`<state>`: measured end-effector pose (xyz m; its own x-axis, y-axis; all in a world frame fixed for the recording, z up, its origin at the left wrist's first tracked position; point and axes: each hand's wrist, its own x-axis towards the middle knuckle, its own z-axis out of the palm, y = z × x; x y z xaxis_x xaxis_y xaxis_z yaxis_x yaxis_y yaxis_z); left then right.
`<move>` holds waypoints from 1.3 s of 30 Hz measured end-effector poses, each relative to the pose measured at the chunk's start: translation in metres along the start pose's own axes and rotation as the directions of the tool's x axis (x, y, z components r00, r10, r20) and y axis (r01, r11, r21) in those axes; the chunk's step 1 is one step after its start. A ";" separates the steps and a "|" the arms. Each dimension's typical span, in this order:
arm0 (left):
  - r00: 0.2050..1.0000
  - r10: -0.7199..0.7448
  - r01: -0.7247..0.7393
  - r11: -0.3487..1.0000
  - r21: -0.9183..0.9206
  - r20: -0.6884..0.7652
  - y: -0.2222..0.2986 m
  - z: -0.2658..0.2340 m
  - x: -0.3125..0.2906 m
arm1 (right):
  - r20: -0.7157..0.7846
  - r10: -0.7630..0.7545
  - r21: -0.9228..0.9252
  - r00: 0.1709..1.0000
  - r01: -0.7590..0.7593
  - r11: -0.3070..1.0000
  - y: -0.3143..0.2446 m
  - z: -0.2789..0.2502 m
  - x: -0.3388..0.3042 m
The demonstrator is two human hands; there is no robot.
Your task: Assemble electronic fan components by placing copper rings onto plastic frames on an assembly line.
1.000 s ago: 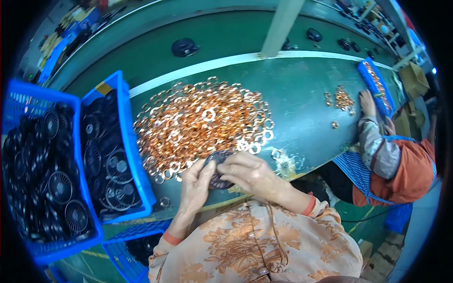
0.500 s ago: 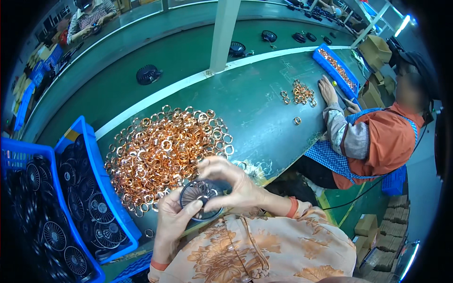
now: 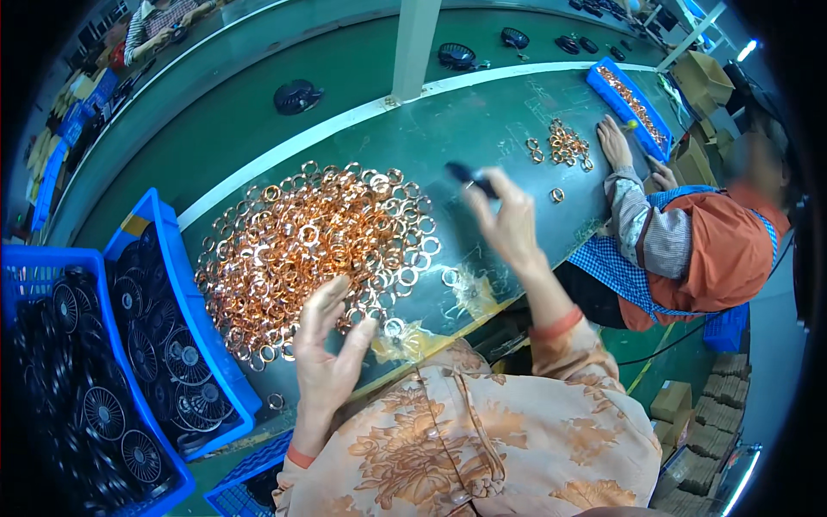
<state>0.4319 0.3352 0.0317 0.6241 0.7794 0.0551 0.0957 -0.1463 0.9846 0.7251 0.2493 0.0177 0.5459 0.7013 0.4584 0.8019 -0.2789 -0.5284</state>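
Note:
A broad heap of copper-coloured metal rings point(image 3: 301, 237) lies on the green table before me. At the heap's near edge my left hand point(image 3: 326, 358) is raised, its thumb and fingers apart and nothing visible between them. My right hand point(image 3: 510, 220) is stretched out over the table, right of the heap. Its fingers grip a dark round fan grille point(image 3: 472, 178), seen nearly edge-on and smeared by motion. The part of the grille inside the fingers is hidden.
Two blue crates point(image 3: 237, 422) of black fan grilles stand at left. Beyond a white ledge, a green belt carries several dark grilles point(image 3: 297, 96). A pale post point(image 3: 415, 52) rises there. At right a co-worker point(image 3: 706, 250) sits near loose rings and a blue tray point(image 3: 633, 108).
My right hand has carried the grille away from my left hand, forward and to the right. The left hand has let go of it and opened. The view has shifted slightly.

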 end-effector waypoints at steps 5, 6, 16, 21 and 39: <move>0.974 0.122 -0.071 0.965 0.251 -0.191 -0.004 -0.030 -0.014 | -0.057 -0.088 -0.305 0.994 0.066 0.950 0.100 0.016 0.018; 0.961 0.133 -0.064 0.960 0.272 -0.242 -0.006 -0.039 -0.018 | -0.026 -0.054 -0.270 0.998 0.045 0.962 0.088 0.017 0.016; 0.878 0.340 -0.075 0.794 0.604 -0.338 0.006 -0.100 -0.030 | 0.333 0.118 0.109 0.935 -0.162 0.981 -0.043 0.003 -0.091; 0.834 0.415 0.126 0.496 0.859 -0.362 0.017 -0.150 -0.038 | 0.294 -0.025 0.181 0.955 -0.030 0.983 -0.043 0.004 -0.081; 0.747 0.300 -0.126 0.940 0.317 -0.593 0.025 -0.148 -0.030 | 0.706 0.071 0.681 0.704 -0.704 0.202 -0.101 0.036 -0.076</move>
<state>0.3005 0.3987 0.0791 0.0351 0.8999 0.4347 0.2570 -0.4285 0.8662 0.5939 0.2477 0.0104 0.2697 0.9376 -0.2194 -0.3877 -0.1029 -0.9160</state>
